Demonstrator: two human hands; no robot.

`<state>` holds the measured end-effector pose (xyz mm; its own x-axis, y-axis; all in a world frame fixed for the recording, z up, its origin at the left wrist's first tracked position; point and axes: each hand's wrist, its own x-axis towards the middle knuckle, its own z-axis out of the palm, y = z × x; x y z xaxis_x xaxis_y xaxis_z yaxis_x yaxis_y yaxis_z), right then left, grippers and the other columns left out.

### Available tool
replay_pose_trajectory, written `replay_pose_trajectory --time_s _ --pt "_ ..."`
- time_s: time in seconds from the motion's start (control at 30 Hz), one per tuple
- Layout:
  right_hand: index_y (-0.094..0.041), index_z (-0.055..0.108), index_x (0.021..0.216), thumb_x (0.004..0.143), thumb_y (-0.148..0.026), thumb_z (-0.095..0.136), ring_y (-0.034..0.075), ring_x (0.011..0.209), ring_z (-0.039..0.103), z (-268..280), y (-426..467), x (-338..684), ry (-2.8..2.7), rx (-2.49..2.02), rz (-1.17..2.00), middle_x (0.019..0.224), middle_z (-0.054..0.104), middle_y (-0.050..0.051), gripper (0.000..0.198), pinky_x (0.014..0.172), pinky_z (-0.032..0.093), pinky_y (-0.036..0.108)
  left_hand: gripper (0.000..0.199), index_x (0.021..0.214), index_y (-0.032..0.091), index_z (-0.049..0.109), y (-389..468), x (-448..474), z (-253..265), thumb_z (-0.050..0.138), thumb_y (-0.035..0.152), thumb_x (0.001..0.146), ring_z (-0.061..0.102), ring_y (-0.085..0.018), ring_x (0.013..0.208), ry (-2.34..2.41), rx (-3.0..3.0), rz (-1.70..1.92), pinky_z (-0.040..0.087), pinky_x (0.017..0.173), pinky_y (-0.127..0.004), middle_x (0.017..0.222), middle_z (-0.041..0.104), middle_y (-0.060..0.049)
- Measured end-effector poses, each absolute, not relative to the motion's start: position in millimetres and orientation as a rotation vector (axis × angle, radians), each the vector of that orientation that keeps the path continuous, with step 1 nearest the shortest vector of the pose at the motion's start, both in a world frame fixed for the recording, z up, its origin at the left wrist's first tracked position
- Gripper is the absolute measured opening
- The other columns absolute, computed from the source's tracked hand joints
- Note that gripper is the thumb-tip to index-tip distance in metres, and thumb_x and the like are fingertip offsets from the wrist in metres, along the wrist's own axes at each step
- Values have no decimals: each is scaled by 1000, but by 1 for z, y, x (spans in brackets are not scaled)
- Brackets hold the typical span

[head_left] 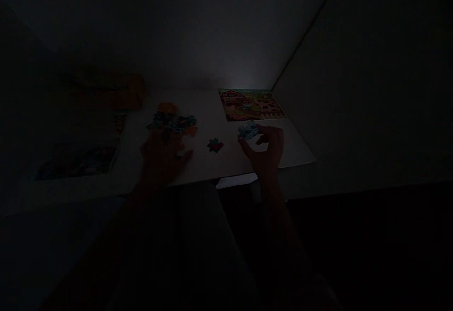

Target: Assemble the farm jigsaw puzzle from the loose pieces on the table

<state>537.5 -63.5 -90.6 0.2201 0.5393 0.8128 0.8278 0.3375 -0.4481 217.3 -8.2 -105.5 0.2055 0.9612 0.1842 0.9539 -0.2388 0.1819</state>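
Note:
The light is very dim. My right hand (267, 148) holds a pale blue puzzle piece (248, 130) between thumb and fingers, just over the white table. At the left, my left hand (164, 155) lies over the near side of a heap of puzzle pieces (173, 121), fingers spread and partly lost in shadow. Orange, dark and bluish pieces show in the heap. Between the two hands a single dark puzzle piece (215, 145) with some red and green rests on the table, apart from both.
A farm picture with a red barn (252, 105) lies at the table's back right, against the wall (212, 28). An orange box (129, 91) stands at the back left. Nearer on the left lies another dark picture sheet (79, 162). The white tabletop (297, 148) ends close to my legs.

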Motion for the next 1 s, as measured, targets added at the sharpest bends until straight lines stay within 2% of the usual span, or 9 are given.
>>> replay_pose_trajectory --time_s 0.2,0.37,0.5,0.6,0.7,0.77,0.87,0.93,1.0 --pt "-31 69 130 92 -63 97 29 96 65 -15 -72 527 -1443 -1270 -556 116 64 9 57 95 62 56 84 171 18 58 -4 215 -112 54 74 108 34 -57 173 1909 2403 513 34 135 -79 187 38 -29" --pt "-31 69 132 95 -58 97 29 97 66 11 -78 517 -1495 -1141 -618 116 64 8 54 91 63 52 79 169 27 57 -4 214 -111 53 77 108 36 -54 172 1880 2356 572 32 138 -78 186 44 -18" --pt "-32 69 136 95 -56 96 25 91 63 -14 -84 512 -1538 -1142 -424 121 64 8 54 87 62 50 82 172 22 57 -4 216 -110 59 71 107 36 -55 172 1865 2359 567 34 137 -77 187 42 -25" --pt "-31 71 137 96 -59 93 27 98 66 -60 -87 500 -1658 -1283 -169 124 66 10 54 87 63 49 86 178 17 51 -6 217 -112 55 68 109 35 -55 174 1889 2363 544 33 137 -75 187 39 -29" --pt "-31 76 134 94 -59 96 30 106 72 -106 -88 483 -1797 -1458 4 130 69 11 53 98 62 53 88 181 12 46 -7 217 -112 54 64 111 33 -55 175 1883 2368 531 31 138 -75 189 36 -31" --pt "-30 77 134 93 -57 97 34 118 74 -125 -87 477 -1870 -1524 45 135 71 13 54 106 59 56 89 181 10 44 -7 217 -112 56 63 111 32 -54 176 1875 2363 541 29 139 -74 190 34 -32" --pt "-30 74 147 92 -62 97 40 138 69 -135 -81 481 -1934 -1575 101 145 70 17 67 113 56 59 94 182 10 39 -6 218 -113 59 64 109 34 -54 175 1875 2336 572 30 140 -72 188 37 -32" --pt "-30 72 154 94 -68 93 42 139 68 -136 -73 491 -1913 -1631 118 149 68 18 75 115 55 62 96 183 9 37 -5 218 -113 60 65 108 37 -53 174 1874 2316 602 31 139 -70 186 40 -33" --pt "-29 74 154 96 -71 88 43 135 69 -137 -63 504 -1873 -1688 122 150 67 20 73 114 56 66 95 182 10 37 -5 218 -114 63 64 108 38 -52 173 1867 2300 654 31 139 -69 185 42 -32"
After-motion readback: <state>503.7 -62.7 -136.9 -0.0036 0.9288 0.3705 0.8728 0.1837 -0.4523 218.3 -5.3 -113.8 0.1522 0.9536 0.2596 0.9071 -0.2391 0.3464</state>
